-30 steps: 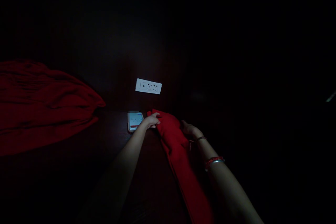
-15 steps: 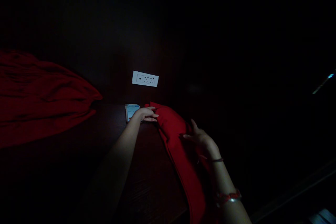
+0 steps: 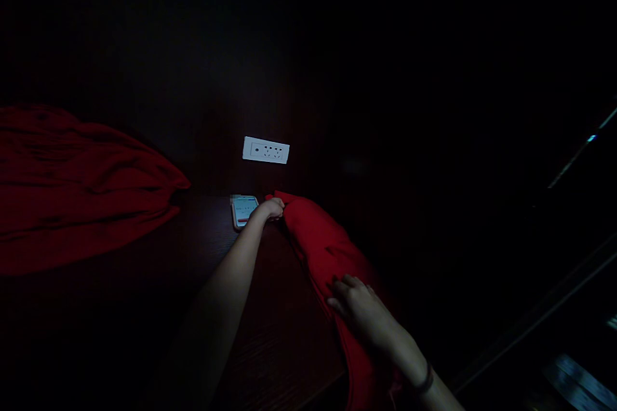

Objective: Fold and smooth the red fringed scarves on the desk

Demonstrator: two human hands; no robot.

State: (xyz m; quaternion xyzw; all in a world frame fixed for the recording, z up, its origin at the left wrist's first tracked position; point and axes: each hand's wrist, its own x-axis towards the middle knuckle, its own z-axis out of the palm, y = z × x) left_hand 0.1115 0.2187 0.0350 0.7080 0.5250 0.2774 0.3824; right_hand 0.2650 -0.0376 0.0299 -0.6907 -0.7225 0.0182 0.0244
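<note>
A red cloth [image 3: 318, 231] lies along the right part of a dark wooden surface [image 3: 284, 327] and drapes toward the bottom of the view. At its far end my left hand [image 3: 274, 207] is closed on the cloth's edge; the fingertips are partly hidden. My right hand [image 3: 359, 305] rests on the nearer stretch of the same cloth, palm down, its fingers apart and slightly bent. Just left of my left hand lies a phone [image 3: 244, 209] with its screen lit, partly covered by my wrist.
On the dark wall behind the surface is a white socket panel [image 3: 266, 150]. Another gathered red cloth [image 3: 91, 189] lies at the left. The room is very dark, and a pale patterned thing [image 3: 581, 382] at the lower right is unclear.
My left fingers, stretched out before, have closed on the cloth's edge. My right hand has come down and nearer to me, onto the cloth.
</note>
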